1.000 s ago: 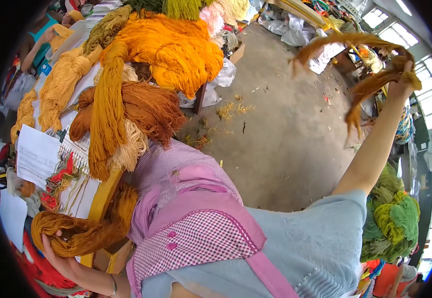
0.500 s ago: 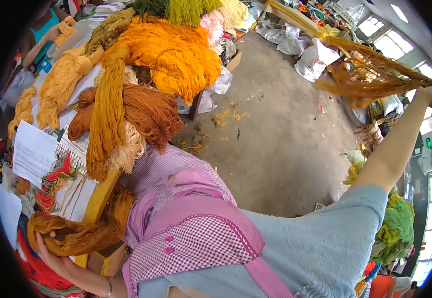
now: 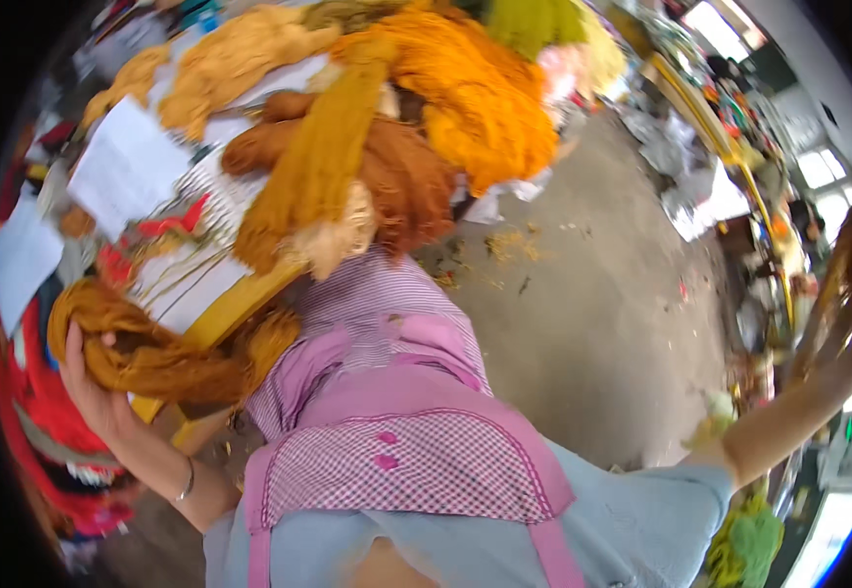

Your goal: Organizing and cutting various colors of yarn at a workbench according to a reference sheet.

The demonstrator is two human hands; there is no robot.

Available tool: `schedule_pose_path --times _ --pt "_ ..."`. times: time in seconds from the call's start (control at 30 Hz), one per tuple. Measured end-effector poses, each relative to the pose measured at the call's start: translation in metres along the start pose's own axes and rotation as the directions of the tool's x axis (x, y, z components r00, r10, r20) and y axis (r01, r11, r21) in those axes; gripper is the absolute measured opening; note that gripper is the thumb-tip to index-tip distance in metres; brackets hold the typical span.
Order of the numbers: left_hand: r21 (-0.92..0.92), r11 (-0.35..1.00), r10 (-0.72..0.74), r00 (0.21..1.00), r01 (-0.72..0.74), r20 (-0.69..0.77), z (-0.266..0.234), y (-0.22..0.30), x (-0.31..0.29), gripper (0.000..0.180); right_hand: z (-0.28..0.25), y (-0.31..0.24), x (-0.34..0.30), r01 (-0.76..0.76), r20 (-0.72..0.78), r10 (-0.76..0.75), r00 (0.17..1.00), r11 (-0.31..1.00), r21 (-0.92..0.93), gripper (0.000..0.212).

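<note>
At the lower left, my left hand (image 3: 81, 367) is closed round one end of a golden-brown yarn hank (image 3: 166, 363), which droops over the yellow table edge towards my apron. Far out to the right, my right arm is raised, with the hand (image 3: 845, 380) blurred near the picture's rim. A second brown yarn hank (image 3: 830, 294) is in that hand, narrow and looped upward; its fingers are hard to make out. On the table beside the left hand lie an ochre hank (image 3: 323, 167), a rust-brown hank (image 3: 411, 181) and a cream hank (image 3: 342, 235).
A bright orange yarn heap (image 3: 485, 108) covers the table's far end, with tan hanks (image 3: 235, 64) to its left. White papers (image 3: 130, 167) and red yarn scraps (image 3: 176, 220) lie on the near part. Fibre scraps (image 3: 514, 245) litter the concrete floor (image 3: 602, 323).
My view has turned, so the table appears farther right. The right hand's hank has swung from stretching leftward to a narrow upright loop. My left hand still holds its hank.
</note>
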State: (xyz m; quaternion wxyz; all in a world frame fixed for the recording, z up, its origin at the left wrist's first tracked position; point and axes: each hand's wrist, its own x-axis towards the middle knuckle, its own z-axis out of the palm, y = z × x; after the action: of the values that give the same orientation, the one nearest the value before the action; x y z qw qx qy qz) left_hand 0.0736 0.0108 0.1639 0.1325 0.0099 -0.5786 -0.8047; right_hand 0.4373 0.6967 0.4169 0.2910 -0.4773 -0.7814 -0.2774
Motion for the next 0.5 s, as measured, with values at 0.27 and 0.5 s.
schedule_pose_path --times 0.27,0.5 --pt "-0.186 0.981 -0.066 0.995 0.051 -0.077 -0.038 0.002 -0.036 0.027 -0.057 -0.263 -0.202 -0.412 0.409 -0.450 0.794 0.097 0.906 0.034" --pt "-0.233 0.951 0.146 0.959 -0.204 -0.242 0.003 0.034 -0.087 0.031 0.072 -0.434 -0.123 -0.642 0.188 -0.716 0.672 -0.437 0.630 0.017"
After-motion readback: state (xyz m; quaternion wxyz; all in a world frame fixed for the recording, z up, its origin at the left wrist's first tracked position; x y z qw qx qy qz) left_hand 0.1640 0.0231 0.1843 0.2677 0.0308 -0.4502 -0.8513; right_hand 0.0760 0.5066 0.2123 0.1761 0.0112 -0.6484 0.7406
